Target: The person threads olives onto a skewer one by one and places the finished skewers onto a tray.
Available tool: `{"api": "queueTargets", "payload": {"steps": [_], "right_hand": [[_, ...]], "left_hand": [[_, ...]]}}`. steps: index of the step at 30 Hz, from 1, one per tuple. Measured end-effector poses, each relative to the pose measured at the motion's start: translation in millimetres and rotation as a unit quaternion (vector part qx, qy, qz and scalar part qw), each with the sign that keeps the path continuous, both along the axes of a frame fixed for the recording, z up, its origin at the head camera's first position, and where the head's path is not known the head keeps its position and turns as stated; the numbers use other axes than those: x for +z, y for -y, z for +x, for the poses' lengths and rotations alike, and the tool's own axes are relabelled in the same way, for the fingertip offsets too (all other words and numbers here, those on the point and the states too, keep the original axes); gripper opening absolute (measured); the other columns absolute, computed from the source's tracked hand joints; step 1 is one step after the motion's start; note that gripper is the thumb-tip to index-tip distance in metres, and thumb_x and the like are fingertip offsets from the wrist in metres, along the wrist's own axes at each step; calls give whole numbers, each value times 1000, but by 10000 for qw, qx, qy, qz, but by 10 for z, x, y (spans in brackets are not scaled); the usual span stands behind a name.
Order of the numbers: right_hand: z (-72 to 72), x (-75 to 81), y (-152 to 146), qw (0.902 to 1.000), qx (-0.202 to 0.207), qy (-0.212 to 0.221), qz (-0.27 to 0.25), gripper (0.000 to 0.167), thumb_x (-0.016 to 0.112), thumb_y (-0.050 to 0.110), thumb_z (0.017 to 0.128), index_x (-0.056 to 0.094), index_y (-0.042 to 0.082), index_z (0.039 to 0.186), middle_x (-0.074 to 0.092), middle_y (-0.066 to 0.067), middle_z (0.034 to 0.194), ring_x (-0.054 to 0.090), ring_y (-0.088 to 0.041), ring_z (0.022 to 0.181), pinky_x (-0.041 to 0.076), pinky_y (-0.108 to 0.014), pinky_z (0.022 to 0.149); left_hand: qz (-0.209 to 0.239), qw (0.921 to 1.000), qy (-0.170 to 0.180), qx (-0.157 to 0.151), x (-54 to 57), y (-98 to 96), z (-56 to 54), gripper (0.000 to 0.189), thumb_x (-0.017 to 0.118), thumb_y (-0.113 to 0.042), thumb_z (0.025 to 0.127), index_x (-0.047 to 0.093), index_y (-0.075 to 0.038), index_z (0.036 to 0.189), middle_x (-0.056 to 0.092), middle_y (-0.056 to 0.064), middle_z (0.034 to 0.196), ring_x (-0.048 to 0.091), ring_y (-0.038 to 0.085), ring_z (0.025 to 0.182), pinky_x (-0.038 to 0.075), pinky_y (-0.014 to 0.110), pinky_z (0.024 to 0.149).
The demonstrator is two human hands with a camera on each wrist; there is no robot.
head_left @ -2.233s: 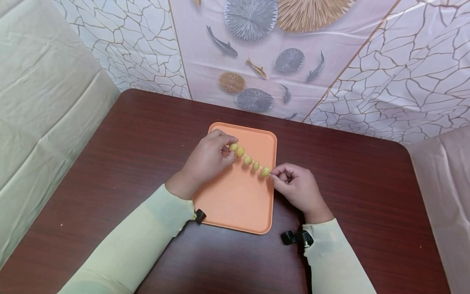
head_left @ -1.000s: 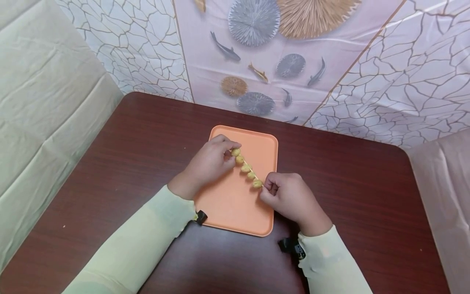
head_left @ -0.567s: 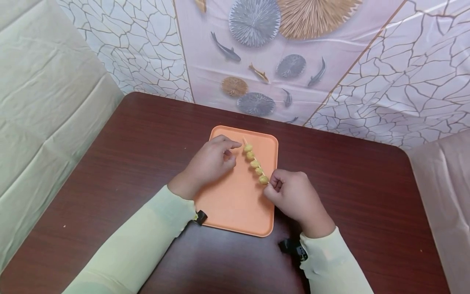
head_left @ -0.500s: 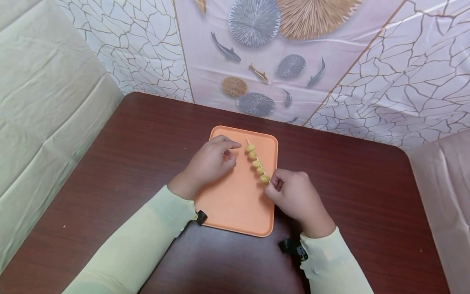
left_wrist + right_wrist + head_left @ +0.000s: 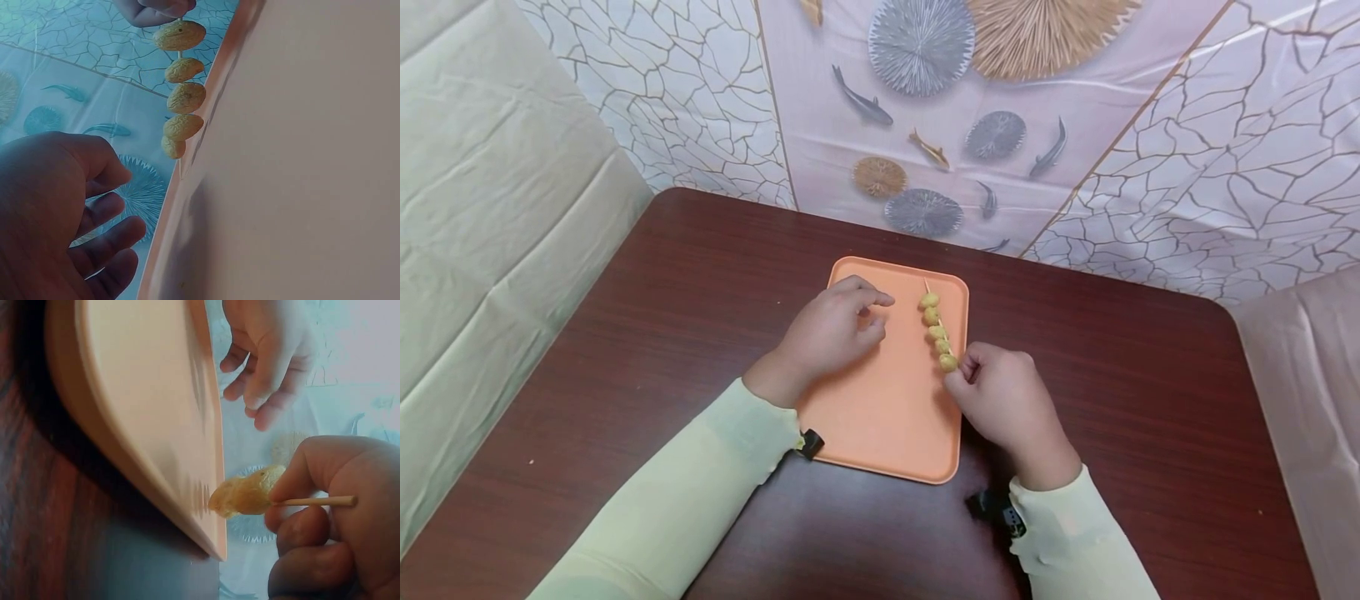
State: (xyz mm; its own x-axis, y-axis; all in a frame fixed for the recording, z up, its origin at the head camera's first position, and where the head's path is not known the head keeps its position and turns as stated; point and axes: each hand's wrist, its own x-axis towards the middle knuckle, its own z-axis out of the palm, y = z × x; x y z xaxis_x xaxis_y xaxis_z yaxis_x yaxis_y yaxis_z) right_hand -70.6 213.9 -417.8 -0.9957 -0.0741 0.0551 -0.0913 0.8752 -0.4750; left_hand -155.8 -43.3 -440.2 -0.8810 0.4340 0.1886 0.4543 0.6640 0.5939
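Note:
My right hand (image 5: 1003,392) pinches the blunt end of a wooden skewer (image 5: 322,501) at the tray's right side. Several wrinkled, oval, yellow pieces (image 5: 186,98) are threaded along it; they look like small potatoes or fruits. In the head view the skewer's bare tip points away toward the tray's far edge, and the pieces (image 5: 936,332) appear over the orange tray (image 5: 880,417). My left hand (image 5: 835,325) is held above the tray's left part, thumb and fingers apart, holding nothing. From the right wrist, the pieces overlap in a line, so most are hidden.
The tray lies on a dark red-brown table (image 5: 1135,400). A patterned cloth (image 5: 917,150) with fish and round motifs stands behind the table. Pale cloth (image 5: 497,250) hangs at the left side. Black wrist cameras (image 5: 810,444) sit below the sleeves.
My left hand has let go of the skewer's far end. My right hand has swung the skewer to the right, away from the left hand, which stays nearly still.

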Motion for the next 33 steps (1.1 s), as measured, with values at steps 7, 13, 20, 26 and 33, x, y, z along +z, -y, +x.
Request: {"api": "queueTargets", "payload": {"steps": [7, 13, 20, 26, 33], "right_hand": [[16, 12, 115, 9986, -56, 519, -15, 18, 64, 13, 87, 60, 19, 70, 51, 6, 57, 51, -17, 56, 39, -29, 52], [26, -61, 214, 9973, -66, 728, 85, 21, 62, 11, 86, 57, 19, 67, 48, 5, 58, 48, -17, 55, 36, -28, 52], [43, -69, 305, 9949, -189, 969, 194, 23, 63, 10, 89, 58, 18, 67, 50, 4, 60, 48, -17, 55, 36, -28, 51], [42, -68, 333, 9925, -248, 1175, 216, 21, 66, 12, 92, 62, 18, 72, 57, 2, 63, 53, -18, 57, 40, -29, 51], [48, -64, 323, 9932, -211, 1132, 142, 21, 65, 12, 92, 63, 18, 72, 58, 2, 64, 54, -18, 58, 40, -29, 51]], "left_hand": [[7, 10000, 1, 19, -5, 3, 2, 31, 74, -20, 104, 81, -14, 133, 73, 3, 125, 71, 22, 107, 62, 40, 98], [-18, 10000, 31, 26, -6, 7, 1, 31, 74, -22, 104, 81, -14, 133, 73, 2, 125, 70, 21, 107, 62, 40, 99], [-36, 10000, 34, 3, -20, 9, -4, 30, 73, -22, 105, 81, -14, 133, 73, 2, 125, 71, 22, 107, 62, 40, 98], [1, 10000, 44, 0, -23, 10, -2, 29, 73, -22, 105, 82, -14, 131, 74, 2, 124, 70, 21, 106, 62, 40, 98], [16, 10000, 24, -2, -27, 10, -4, 29, 72, -22, 105, 82, -14, 131, 74, 1, 123, 70, 20, 105, 62, 40, 97]]}}
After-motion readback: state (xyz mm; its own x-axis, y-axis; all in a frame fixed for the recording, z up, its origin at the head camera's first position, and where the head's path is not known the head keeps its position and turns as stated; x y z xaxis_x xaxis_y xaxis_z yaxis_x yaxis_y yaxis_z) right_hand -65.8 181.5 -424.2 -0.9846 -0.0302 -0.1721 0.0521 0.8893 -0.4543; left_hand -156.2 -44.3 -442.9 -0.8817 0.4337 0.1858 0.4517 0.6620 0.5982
